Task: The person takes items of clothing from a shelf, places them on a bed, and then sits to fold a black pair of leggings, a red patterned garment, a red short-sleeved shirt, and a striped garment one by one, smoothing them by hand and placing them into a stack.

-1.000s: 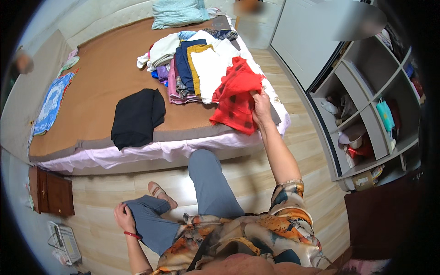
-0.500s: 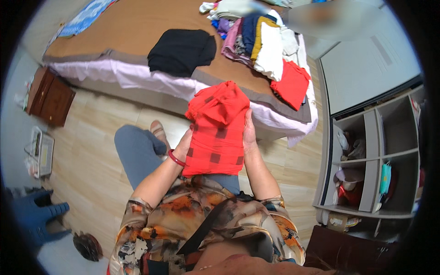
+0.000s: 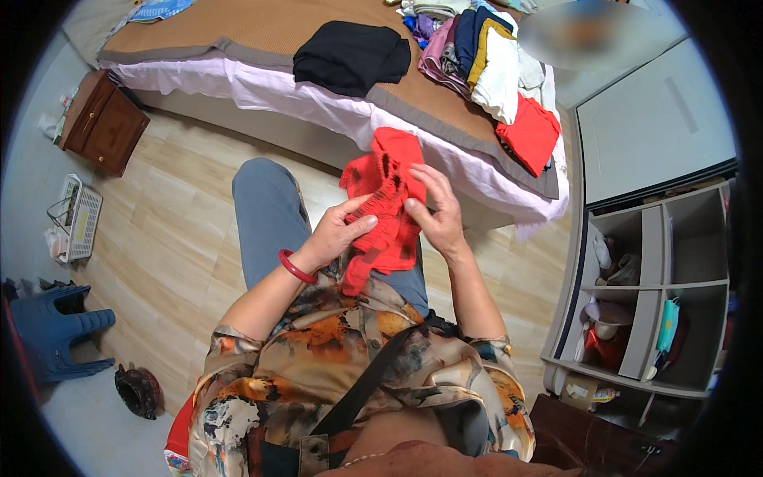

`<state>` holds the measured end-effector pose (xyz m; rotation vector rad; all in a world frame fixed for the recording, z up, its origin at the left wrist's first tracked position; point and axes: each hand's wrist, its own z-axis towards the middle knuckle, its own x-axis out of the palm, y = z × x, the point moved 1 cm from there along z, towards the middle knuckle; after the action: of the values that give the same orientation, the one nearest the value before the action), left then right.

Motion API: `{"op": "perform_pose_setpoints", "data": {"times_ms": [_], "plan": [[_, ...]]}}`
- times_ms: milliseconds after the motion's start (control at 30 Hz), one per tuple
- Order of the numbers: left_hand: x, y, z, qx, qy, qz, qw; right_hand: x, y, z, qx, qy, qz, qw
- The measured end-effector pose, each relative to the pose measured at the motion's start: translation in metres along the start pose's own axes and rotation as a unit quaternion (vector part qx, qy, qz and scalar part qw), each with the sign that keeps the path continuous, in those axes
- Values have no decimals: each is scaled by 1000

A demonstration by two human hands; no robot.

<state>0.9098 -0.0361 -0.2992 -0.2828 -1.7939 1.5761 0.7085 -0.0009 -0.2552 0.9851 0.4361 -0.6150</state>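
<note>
red checked garment (image 3: 392,230), one piece, is just off the bed (image 3: 254,30), before its near edge, bunched between thumb and fingers of the left hand (image 3: 327,237), which look closed on its gathered band. the right hand (image 3: 441,219), fingers loosely spread, touches its right side. one black folded garment (image 3: 354,57) lies along the near edge; one red folded cloth (image 3: 531,135) near the right corner.
</note>
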Motion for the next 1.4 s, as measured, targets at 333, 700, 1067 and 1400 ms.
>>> {"op": "perform_pose_setpoints", "data": {"times_ms": [333,700,1067,1400], "plan": [[-20,-130,-15,385,-135,331,851,-5,84,80,-122,108,48,985],[-19,-275,-26,346,-126,432,823,-42,174,171,-321,55,-19,945],[-35,-268,21,400,-102,570,711,-94,179,197,-251,17,-154,956],[-117,-320,16,95,-269,628,724,-127,141,195,-210,137,-348,903]]}}
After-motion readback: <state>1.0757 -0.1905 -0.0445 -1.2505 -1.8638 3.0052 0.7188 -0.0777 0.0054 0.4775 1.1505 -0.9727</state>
